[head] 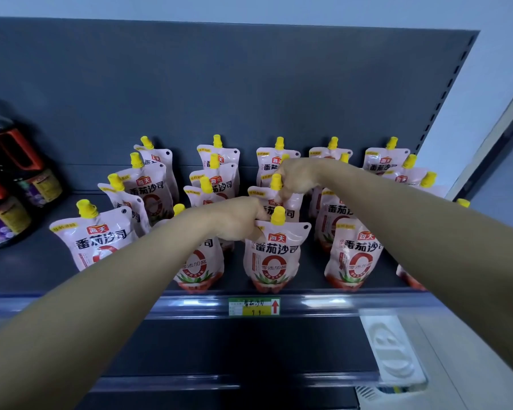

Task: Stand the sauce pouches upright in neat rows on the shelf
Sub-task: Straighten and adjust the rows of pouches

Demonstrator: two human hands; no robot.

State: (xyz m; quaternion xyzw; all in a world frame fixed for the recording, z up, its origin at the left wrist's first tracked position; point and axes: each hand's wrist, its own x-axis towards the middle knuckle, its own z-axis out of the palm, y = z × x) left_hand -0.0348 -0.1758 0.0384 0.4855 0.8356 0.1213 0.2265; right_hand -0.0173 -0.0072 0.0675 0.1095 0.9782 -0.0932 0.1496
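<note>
The left hand (234,221) has its fingers curled onto the top edge of the front pouch (271,255), pinching it just at nine o'clock of its yellow cap (278,216). That pouch stands upright at the front lip of the shelf (27,267), in the middle row. Directly behind it, at twelve o'clock, the right hand (298,176) is closed round the top of the second pouch (292,207), fingers wrapped right beside its spout, and that one stands upright too. Around the hands, the other pouches (98,241) stand in five rows running front to back, all pink with yellow caps; the row at nine o'clock leans a little, and the rows at three o'clock are partly hidden by the right forearm. Further out at nine o'clock, two dark bottles (18,179) with red handles sit on the same shelf. At six o'clock, a green and yellow price tag (253,306) is clipped to the shelf's clear front rail. A grey back panel (219,84) rises at twelve o'clock, and a white moulded tray (393,350) lies at four o'clock, lower down.
</note>
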